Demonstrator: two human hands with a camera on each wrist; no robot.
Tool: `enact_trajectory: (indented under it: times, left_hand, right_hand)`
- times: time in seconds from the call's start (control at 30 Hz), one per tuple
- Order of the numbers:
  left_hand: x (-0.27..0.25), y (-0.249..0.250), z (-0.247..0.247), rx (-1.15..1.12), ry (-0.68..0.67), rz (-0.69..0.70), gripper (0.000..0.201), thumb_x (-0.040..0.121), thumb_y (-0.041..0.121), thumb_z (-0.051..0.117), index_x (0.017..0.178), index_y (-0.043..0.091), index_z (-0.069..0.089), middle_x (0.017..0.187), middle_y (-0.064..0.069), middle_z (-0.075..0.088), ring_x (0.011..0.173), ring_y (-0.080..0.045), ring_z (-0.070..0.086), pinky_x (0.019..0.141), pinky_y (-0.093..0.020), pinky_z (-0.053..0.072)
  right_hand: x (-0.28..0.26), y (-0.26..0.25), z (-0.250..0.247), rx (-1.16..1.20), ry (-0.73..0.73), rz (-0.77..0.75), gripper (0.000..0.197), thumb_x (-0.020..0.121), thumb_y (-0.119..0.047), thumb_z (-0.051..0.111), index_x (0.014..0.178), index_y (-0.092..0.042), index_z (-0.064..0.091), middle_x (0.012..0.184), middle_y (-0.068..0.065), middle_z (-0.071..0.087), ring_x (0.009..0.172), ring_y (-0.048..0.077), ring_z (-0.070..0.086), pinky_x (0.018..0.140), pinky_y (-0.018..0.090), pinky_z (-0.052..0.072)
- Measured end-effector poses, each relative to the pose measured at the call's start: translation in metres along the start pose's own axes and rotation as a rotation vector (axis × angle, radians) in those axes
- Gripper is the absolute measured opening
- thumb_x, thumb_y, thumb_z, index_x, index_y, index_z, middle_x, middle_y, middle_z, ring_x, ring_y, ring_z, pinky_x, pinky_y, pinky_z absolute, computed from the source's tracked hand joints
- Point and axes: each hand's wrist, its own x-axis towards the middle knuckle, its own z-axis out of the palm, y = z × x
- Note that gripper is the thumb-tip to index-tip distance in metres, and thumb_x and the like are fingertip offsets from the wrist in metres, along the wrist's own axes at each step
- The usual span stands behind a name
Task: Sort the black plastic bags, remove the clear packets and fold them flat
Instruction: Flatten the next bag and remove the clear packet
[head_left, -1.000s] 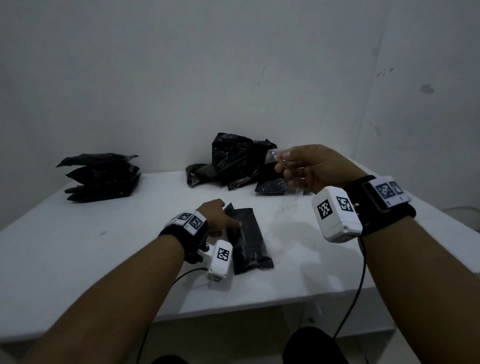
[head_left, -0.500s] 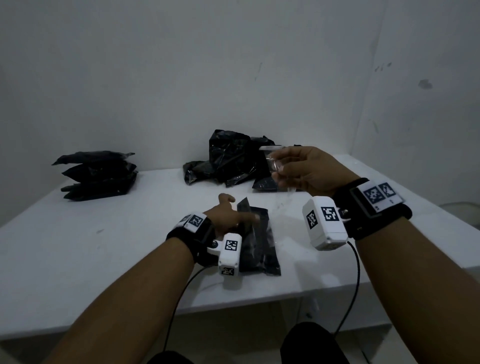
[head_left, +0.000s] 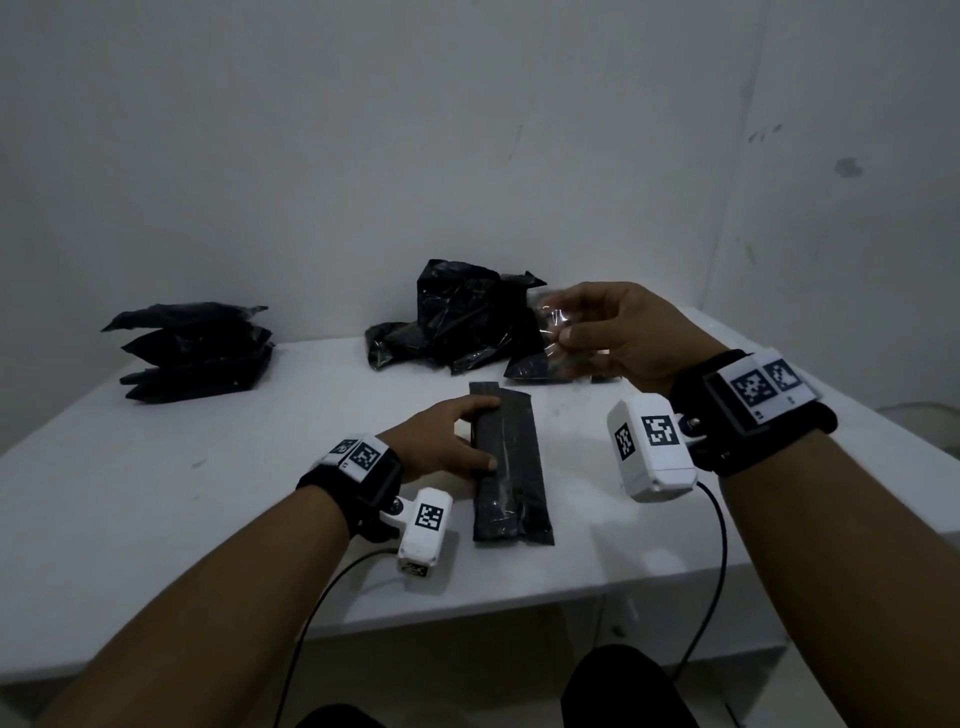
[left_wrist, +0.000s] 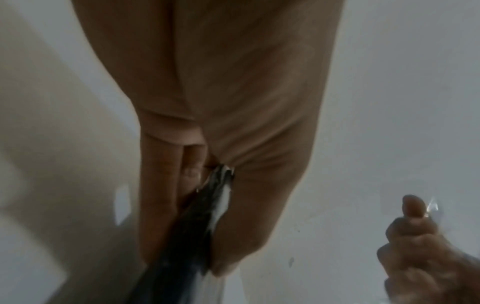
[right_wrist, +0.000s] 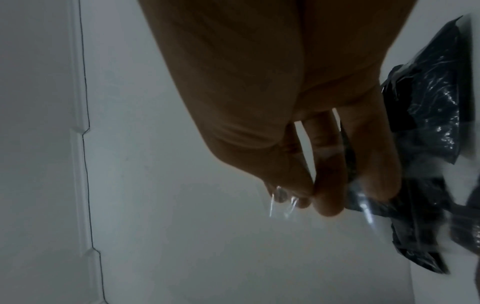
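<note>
A flat folded black bag (head_left: 511, 467) lies lengthwise on the white table (head_left: 156, 519) in front of me. My left hand (head_left: 491, 431) pinches its left edge, thumb on top; in the left wrist view the black bag (left_wrist: 192, 226) runs between thumb and fingers. Above the table my right hand (head_left: 558, 322) is raised and pinches a crinkled clear packet (head_left: 548, 319). The right wrist view shows the clear packet (right_wrist: 283, 205) at the fingertips (right_wrist: 328, 207).
A loose heap of crumpled black bags (head_left: 462, 317) lies at the back middle against the wall, just behind my right hand. A neat stack of folded black bags (head_left: 192, 353) sits at the back left. The table's front edge (head_left: 467, 603) is close to me.
My left hand has straightened the black bag so that it lies lengthwise and now grips its left edge. The right hand stays raised with the clear packet.
</note>
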Motion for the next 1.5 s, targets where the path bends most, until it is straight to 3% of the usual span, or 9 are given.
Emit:
enact_trajectory:
  times: [0.17, 0.33, 0.43, 0.53, 0.67, 0.83, 1.03, 1.33, 1.5]
  left_hand:
    - [-0.002, 0.016, -0.020, 0.175, 0.061, 0.195, 0.091, 0.078, -0.001, 0.082, 0.152, 0.026, 0.036, 0.140, 0.002, 0.045, 0.104, -0.025, 0.070, 0.084, -0.033, 0.060]
    - [-0.002, 0.032, -0.041, 0.274, 0.176, 0.406, 0.094, 0.076, 0.003, 0.084, 0.153, 0.024, 0.034, 0.141, -0.002, 0.042, 0.114, -0.019, 0.062, 0.083, -0.022, 0.056]
    - [-0.004, 0.039, -0.048, 0.311, 0.234, 0.503, 0.093, 0.077, 0.003, 0.084, 0.152, 0.025, 0.033, 0.133, 0.010, 0.041, 0.116, -0.017, 0.059, 0.080, -0.025, 0.059]
    - [-0.005, 0.039, -0.054, 0.370, 0.271, 0.570, 0.094, 0.077, 0.011, 0.085, 0.152, 0.033, 0.031, 0.132, 0.023, 0.038, 0.126, -0.018, 0.053, 0.089, -0.033, 0.059]
    - [-0.006, 0.037, -0.056, 0.395, 0.287, 0.599, 0.095, 0.077, 0.011, 0.084, 0.152, 0.033, 0.031, 0.132, 0.024, 0.037, 0.129, -0.018, 0.051, 0.091, -0.032, 0.058]
    - [-0.007, 0.036, -0.050, 0.360, 0.279, 0.623, 0.094, 0.077, 0.004, 0.084, 0.154, 0.020, 0.033, 0.133, 0.004, 0.039, 0.121, -0.018, 0.055, 0.077, -0.018, 0.056]
    - [-0.008, 0.036, -0.046, 0.330, 0.290, 0.662, 0.094, 0.075, 0.004, 0.085, 0.151, 0.026, 0.034, 0.131, 0.011, 0.040, 0.115, -0.016, 0.057, 0.072, -0.018, 0.056]
    - [-0.006, 0.035, -0.043, 0.312, 0.302, 0.680, 0.096, 0.075, 0.003, 0.085, 0.152, 0.022, 0.033, 0.131, 0.004, 0.040, 0.113, -0.016, 0.059, 0.071, -0.021, 0.058]
    - [-0.007, 0.035, -0.043, 0.311, 0.296, 0.673, 0.096, 0.076, 0.005, 0.085, 0.154, 0.023, 0.031, 0.133, 0.006, 0.039, 0.112, -0.010, 0.060, 0.071, -0.021, 0.058]
  right_hand:
    - [0.001, -0.003, 0.010, 0.042, -0.065, -0.027, 0.049, 0.085, 0.021, 0.058, 0.126, -0.005, 0.060, 0.088, 0.015, 0.069, 0.076, 0.024, 0.070, 0.056, 0.030, 0.056]
    - [0.006, -0.005, 0.025, 0.107, -0.054, -0.036, 0.035, 0.088, 0.012, 0.060, 0.119, -0.003, 0.062, 0.094, 0.011, 0.072, 0.073, 0.023, 0.069, 0.054, 0.029, 0.055]
    - [0.012, -0.006, 0.035, 0.142, 0.031, -0.051, 0.026, 0.093, 0.000, 0.061, 0.119, -0.003, 0.063, 0.102, 0.015, 0.069, 0.070, 0.020, 0.068, 0.050, 0.027, 0.053]
    - [0.019, -0.005, 0.045, 0.178, 0.065, -0.104, 0.029, 0.095, 0.001, 0.058, 0.123, -0.006, 0.063, 0.099, 0.011, 0.069, 0.062, 0.016, 0.063, 0.044, 0.023, 0.046]
    - [0.029, -0.007, 0.053, 0.257, 0.030, -0.131, 0.047, 0.096, 0.008, 0.051, 0.136, -0.016, 0.056, 0.104, 0.010, 0.068, 0.061, 0.015, 0.061, 0.044, 0.022, 0.043]
    - [0.039, -0.004, 0.060, 0.138, 0.050, -0.154, 0.051, 0.096, 0.006, 0.054, 0.141, -0.019, 0.052, 0.093, 0.006, 0.069, 0.066, 0.017, 0.064, 0.046, 0.025, 0.047]
    - [0.042, 0.001, 0.064, 0.030, 0.034, -0.153, 0.053, 0.095, 0.006, 0.055, 0.142, -0.018, 0.050, 0.088, 0.004, 0.070, 0.065, 0.015, 0.065, 0.046, 0.024, 0.050]
    - [0.045, 0.007, 0.063, -0.061, 0.074, -0.126, 0.046, 0.096, 0.005, 0.054, 0.135, -0.019, 0.055, 0.088, 0.008, 0.068, 0.063, 0.016, 0.068, 0.044, 0.024, 0.047]
    - [0.044, 0.003, 0.064, -0.150, 0.128, -0.137, 0.040, 0.092, 0.002, 0.061, 0.123, -0.023, 0.060, 0.076, 0.007, 0.069, 0.061, 0.019, 0.067, 0.045, 0.026, 0.048]
